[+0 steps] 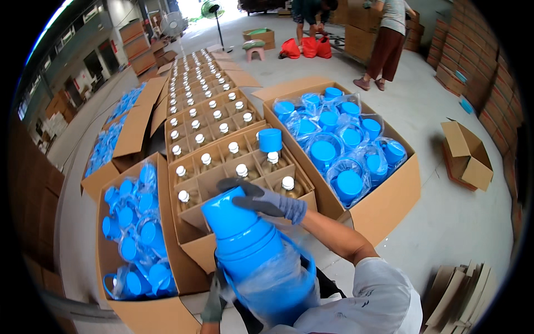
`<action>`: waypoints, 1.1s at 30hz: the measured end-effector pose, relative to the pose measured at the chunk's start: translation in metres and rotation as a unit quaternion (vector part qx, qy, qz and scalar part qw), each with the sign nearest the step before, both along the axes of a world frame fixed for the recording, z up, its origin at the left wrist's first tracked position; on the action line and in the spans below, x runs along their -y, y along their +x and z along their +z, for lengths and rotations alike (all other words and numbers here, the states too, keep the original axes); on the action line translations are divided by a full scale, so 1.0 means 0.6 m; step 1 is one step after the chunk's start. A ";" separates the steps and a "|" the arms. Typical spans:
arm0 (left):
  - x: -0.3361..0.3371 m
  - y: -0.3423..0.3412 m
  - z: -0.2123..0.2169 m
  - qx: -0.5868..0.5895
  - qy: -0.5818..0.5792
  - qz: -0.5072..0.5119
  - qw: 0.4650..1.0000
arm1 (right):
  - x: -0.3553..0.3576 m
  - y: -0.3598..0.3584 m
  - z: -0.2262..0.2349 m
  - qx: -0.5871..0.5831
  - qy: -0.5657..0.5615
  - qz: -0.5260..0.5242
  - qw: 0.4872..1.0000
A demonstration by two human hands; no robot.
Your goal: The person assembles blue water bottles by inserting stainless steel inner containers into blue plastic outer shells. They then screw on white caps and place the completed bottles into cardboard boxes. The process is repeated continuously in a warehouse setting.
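Observation:
A large blue thermos flask, its lower body wrapped in clear plastic film, is tilted in front of me. My right hand, in a grey and dark glove, is closed around the blue cup lid at its top. Against the flask's left side is my gloved left hand, holding it; its fingers are mostly hidden behind the flask. Just beyond, an open divided carton holds bottles with white caps. A loose blue cup rests on one bottle at its far right.
Open cartons of film-wrapped blue flasks stand at left and right. A row of divided bottle cartons runs away from me. An opened carton and flattened cardboard lie at right. Two people work at the back.

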State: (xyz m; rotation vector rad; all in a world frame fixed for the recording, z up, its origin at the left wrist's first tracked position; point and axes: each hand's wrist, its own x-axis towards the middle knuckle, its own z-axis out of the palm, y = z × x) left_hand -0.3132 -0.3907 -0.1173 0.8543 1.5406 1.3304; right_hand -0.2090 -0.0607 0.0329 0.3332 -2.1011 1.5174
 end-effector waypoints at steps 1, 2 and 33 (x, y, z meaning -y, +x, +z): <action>0.036 0.000 0.004 0.011 -0.041 -0.017 0.999 | 0.021 -0.004 0.029 0.122 -0.106 -0.004 0.987; 0.064 0.004 0.017 0.020 -0.078 -0.040 0.996 | 0.017 -0.009 0.025 0.152 -0.089 -0.032 0.984; 0.149 -0.451 0.224 -0.385 0.150 0.570 0.711 | 0.032 -0.133 -0.005 0.133 -0.189 0.020 0.973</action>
